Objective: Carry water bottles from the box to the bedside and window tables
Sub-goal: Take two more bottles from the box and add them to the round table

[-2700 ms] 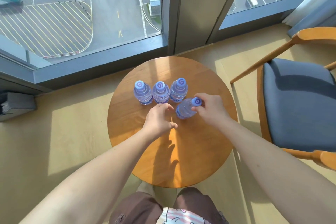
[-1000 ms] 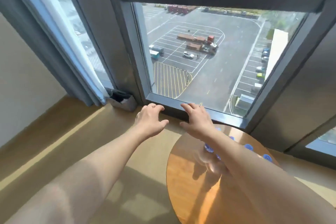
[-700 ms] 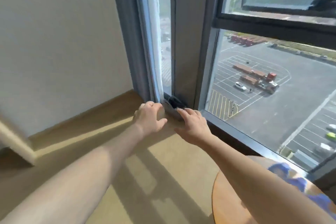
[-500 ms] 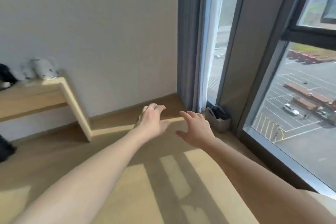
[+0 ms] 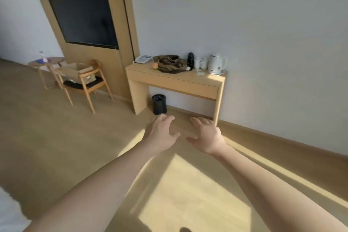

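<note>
Where sun falls, wood floor (image 5: 56, 137); desk (image 5: 175, 79) against wall (image 5: 244, 24)

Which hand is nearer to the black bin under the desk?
Left. The left hand has fingertips just below the black bin; the right hand hangs further to the bin's right.

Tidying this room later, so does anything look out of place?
The open cardboard box sits on the chair seat rather than the floor, and a brown bag lies slumped on the desk. Nothing looks spilled or damaged.
</note>
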Tool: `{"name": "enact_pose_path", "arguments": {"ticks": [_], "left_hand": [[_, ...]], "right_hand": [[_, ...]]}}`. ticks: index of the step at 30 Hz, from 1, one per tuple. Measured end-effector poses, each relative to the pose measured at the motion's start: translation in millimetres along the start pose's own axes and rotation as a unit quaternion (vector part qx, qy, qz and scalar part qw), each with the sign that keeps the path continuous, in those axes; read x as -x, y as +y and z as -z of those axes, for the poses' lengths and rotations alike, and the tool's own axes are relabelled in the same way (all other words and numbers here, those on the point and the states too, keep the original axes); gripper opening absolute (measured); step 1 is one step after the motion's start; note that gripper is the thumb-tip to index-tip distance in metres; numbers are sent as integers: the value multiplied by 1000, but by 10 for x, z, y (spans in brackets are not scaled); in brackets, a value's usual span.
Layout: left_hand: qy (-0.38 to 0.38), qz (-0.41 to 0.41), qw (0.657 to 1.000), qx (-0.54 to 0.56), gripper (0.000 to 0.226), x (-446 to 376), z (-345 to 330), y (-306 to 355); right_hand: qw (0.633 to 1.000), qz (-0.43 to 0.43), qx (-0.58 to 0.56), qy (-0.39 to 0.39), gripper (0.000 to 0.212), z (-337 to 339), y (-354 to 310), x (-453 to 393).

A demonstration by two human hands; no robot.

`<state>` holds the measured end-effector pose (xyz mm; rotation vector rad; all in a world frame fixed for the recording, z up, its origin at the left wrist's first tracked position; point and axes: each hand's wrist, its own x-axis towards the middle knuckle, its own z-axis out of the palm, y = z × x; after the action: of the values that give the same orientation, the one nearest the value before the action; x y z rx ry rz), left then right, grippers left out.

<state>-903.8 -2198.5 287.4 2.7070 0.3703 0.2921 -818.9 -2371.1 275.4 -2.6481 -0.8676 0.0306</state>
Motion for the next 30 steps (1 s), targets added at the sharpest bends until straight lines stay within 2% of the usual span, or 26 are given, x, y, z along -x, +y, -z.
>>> {"name": "enact_pose_path", "arguments": {"ticks": [5, 13, 21, 25, 30], "left_hand": [[58, 115, 991, -30, 61, -366, 440, -1014], [110, 250, 961, -29, 68, -1236, 857, -2079], [123, 336, 932, -60, 69, -1738, 1177, -3112], [123, 353, 924, -79, 69, -1989, 1360, -3845], [147, 356, 920, -74, 69, -2409, 1684, -4944]], "right_hand": [[993, 116, -20, -33, 85, -437, -811, -1072], [970, 225, -34, -85, 81, -783, -1544, -2712], [944, 299, -24, -135, 80, -1243, -2541, -3932], [937, 316, -33, -148, 81, -1642, -3152, -4486], [934, 332, -35, -129, 79, -2118, -4013, -5266]]}}
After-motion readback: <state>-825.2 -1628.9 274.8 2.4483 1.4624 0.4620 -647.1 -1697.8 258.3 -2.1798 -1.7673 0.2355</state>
